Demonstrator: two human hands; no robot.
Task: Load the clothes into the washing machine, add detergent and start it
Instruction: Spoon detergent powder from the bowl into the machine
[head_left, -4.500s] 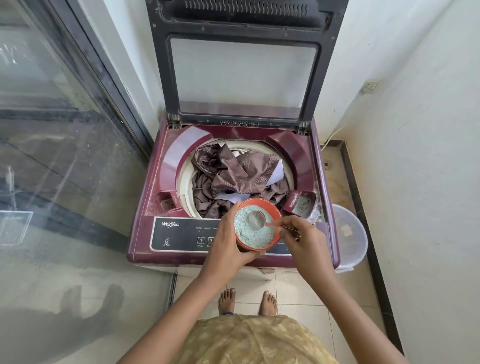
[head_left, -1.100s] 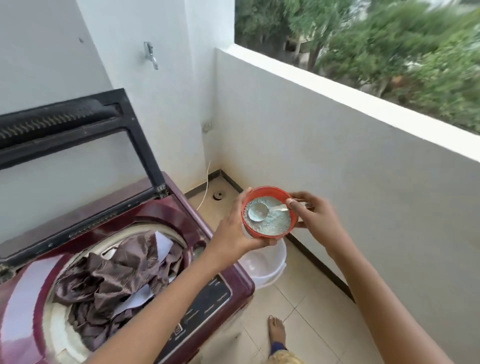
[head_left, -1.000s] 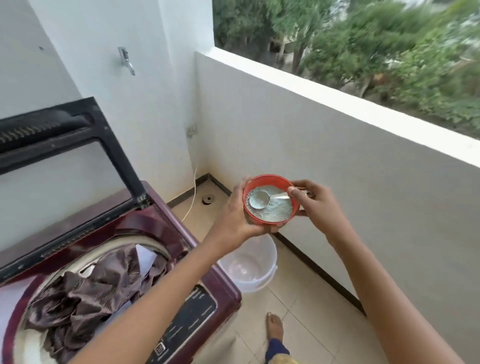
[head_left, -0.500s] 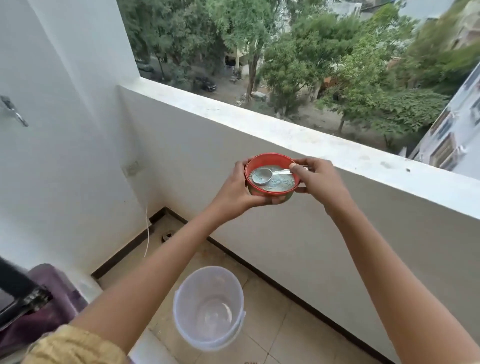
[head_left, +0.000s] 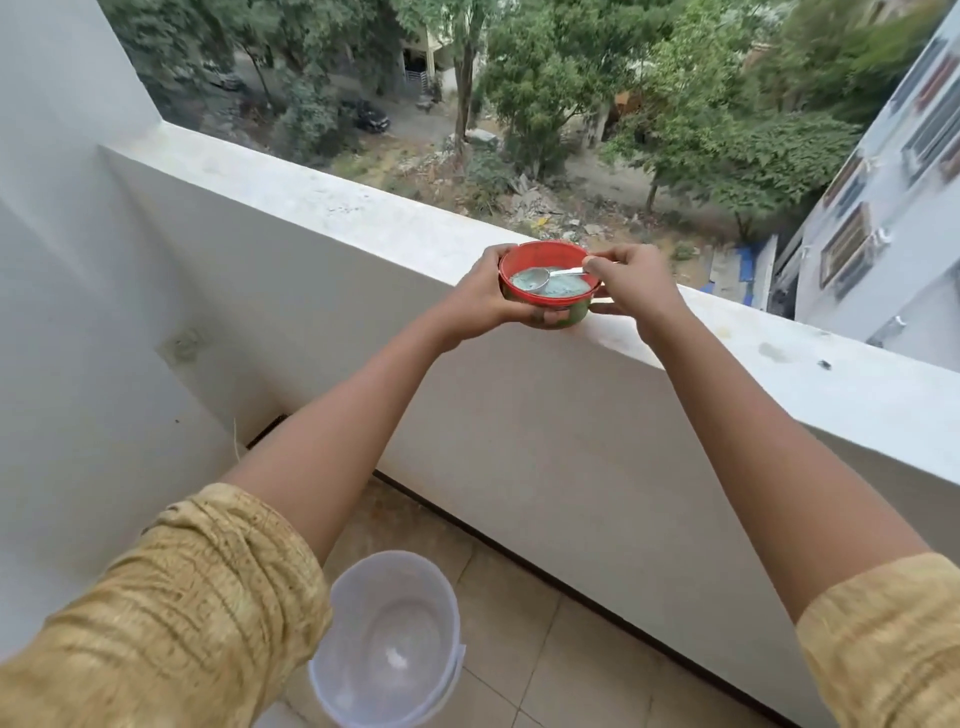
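Red detergent bowl (head_left: 548, 285) is held at the inner edge of the balcony parapet ledge (head_left: 363, 218), roughly 12 o'clock from the wearer and up at arm's reach; pale blue-green powder (head_left: 563, 285) fills its bottom, with a metal spoon (head_left: 540, 276) lying across it, scoop end toward 9 o'clock; left hand (head_left: 480, 299) is wrapped around the bowl's side and underside, fingers curled tight on it; right hand (head_left: 631, 288) pinches the spoon handle at the rim between thumb and forefinger, remaining fingers tucked under the bowl's far side. Whether the base is already resting on the ledge cannot be told.

Risks, as judged: bowl could be tipped off the ledge if released near the edge, inward to the floor or, if nudged, over the far side where the drop is open; powder could be spilled by a jolted spoon; a clear plastic bucket (head_left: 387, 642) sits on the floor tiles at 6 o'clock, near the feet, and could be kicked.

Hidden: washing machine and clothes are out of frame; bowl's base is masked by fingers; spoon handle's end is covered by the right fingers; both sleeves (head_left: 171, 613) are cut by the frame.
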